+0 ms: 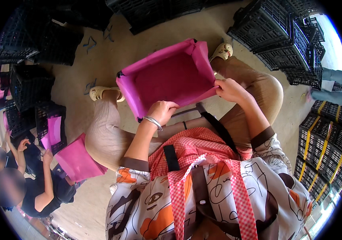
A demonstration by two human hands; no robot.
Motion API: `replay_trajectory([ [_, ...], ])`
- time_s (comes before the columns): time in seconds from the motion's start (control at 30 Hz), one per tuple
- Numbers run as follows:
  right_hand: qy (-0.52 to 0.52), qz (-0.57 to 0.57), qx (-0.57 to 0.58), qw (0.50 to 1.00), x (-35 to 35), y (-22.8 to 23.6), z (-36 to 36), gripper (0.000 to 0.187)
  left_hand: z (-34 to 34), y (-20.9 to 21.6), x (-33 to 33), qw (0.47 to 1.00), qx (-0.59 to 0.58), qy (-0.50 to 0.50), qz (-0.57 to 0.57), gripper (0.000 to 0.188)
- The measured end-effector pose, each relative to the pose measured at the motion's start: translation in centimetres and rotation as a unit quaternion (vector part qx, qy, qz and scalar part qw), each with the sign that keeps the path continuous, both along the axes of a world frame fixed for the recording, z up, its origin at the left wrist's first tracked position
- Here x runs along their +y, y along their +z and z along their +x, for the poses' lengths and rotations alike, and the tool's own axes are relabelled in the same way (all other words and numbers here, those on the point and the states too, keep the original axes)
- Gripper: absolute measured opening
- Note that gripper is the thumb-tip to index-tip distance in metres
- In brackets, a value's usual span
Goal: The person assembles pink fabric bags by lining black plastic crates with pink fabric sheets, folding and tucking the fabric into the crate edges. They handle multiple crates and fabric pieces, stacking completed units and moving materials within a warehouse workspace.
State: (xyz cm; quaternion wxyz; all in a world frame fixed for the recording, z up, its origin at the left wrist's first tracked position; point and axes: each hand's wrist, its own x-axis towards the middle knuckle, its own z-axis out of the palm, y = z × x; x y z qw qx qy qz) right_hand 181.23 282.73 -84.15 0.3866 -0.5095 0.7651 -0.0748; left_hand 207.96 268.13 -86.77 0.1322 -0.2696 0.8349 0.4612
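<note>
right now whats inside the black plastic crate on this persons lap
A bright pink paper sheet lines the black plastic crate, covering its floor and walls. The left hand and right hand grip the paper's near edge. Anything beneath the paper is hidden.

No packages, labels, signs, screens visible.

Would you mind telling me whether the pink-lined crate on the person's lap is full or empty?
Empty. The pink liner paper covers the floor and walls of the crate with nothing inside; left hand and right hand hold its near edge.
</note>
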Motion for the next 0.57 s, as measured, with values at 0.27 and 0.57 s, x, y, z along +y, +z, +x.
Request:
replay_trajectory([
  [0.27,0.035,0.024,0.008,0.999,-0.8,-0.9,0.7,0.021,0.4,-1.3,-1.6,0.997,0.008,-0.024,-0.072,0.02],
  [0.57,0.092,-0.1,0.007,0.991,3.3,0.5,-4.9,0.008,0.8,-2.8,-2.7,0.988,0.057,-0.132,-0.055,0.022],
])
